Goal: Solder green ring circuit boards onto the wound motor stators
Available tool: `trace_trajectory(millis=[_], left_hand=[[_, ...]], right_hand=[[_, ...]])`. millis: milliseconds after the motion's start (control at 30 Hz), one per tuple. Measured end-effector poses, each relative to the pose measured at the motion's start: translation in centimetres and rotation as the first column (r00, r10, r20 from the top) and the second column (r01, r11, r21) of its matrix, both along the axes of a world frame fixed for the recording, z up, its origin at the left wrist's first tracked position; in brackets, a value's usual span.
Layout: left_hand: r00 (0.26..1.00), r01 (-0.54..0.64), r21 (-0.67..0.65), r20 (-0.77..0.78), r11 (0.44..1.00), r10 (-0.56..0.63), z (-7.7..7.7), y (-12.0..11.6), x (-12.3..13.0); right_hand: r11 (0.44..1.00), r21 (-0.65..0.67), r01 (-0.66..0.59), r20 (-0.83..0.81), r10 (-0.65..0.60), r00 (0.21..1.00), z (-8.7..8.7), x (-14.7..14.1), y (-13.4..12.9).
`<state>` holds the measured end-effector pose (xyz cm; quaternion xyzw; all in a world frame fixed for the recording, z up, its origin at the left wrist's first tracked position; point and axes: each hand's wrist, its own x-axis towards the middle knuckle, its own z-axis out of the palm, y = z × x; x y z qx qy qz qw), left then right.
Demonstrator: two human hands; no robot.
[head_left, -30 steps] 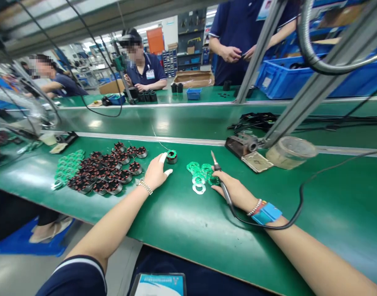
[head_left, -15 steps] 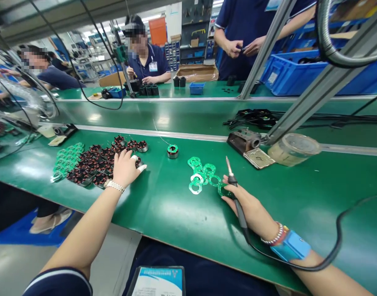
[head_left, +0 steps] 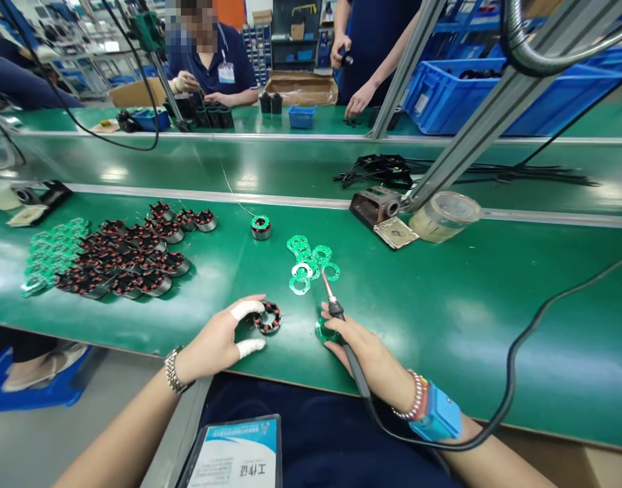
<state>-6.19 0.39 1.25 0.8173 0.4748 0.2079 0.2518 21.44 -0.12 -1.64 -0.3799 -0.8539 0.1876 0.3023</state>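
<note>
My left hand (head_left: 214,342), with white covers on its thumb and a finger, is closed around a motor stator (head_left: 274,327) with copper windings near the table's front edge. In my right hand (head_left: 375,352) is a soldering iron (head_left: 356,369), its tip pointing up and away from me. The same hand also pinches a green ring-shaped circuit board (head_left: 322,332) low over the table. Just beyond the tip lies a loose cluster of similar ring boards (head_left: 321,254). A separate stator (head_left: 261,232) farther back carries a green board on top, with solder wire (head_left: 230,184) hanging above it.
Many stators (head_left: 133,244) are grouped at the left beside green boards (head_left: 51,254). Behind my right hand stand a soldering iron holder (head_left: 375,203), a sponge (head_left: 396,232) and a clear tub (head_left: 446,217). The iron's cable (head_left: 514,352) arcs across the right. Co-workers sit and stand opposite.
My left hand has moved from the stator group toward me and right, bringing one stator. My right hand, with the iron and board, has come nearer to it. The view has shifted.
</note>
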Motion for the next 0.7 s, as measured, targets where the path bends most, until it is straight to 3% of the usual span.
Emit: trace_trajectory(millis=[67,133,233,300,533,700], left_hand=[[0.996,-0.092,-0.017,-0.013,0.996,0.091,-0.7,-0.7,-0.4],[0.979,-0.161,0.028,-0.124,0.987,0.163,-1.2,-0.9,-1.0],[0.947,-0.113,0.097,-0.292,0.989,0.137,-1.7,-0.7,-1.0],[0.943,-0.066,0.102,-0.319,0.993,0.096,-1.8,-0.3,-0.3],[0.994,-0.086,-0.012,-0.074,0.996,0.085,-1.6,0.0,2.7],[0.992,-0.1,-0.076,0.074,0.992,0.106,-1.2,-1.1,4.0]], right_hand=[[1.0,-0.008,-0.013,-0.008,0.013,1.0,-0.2,-0.2,-0.1],[1.0,-0.012,-0.02,-0.011,0.02,1.0,-0.4,-0.5,-0.2],[1.0,-0.007,-0.026,-0.025,0.026,0.999,-0.3,-1.1,-0.3],[1.0,0.003,-0.022,-0.053,0.023,0.998,-0.1,-1.5,-0.2],[0.995,-0.023,0.098,-0.167,-0.1,0.981,1.2,-2.5,0.0],[0.994,-0.06,0.089,-0.228,-0.101,0.969,1.7,-2.9,0.0]])
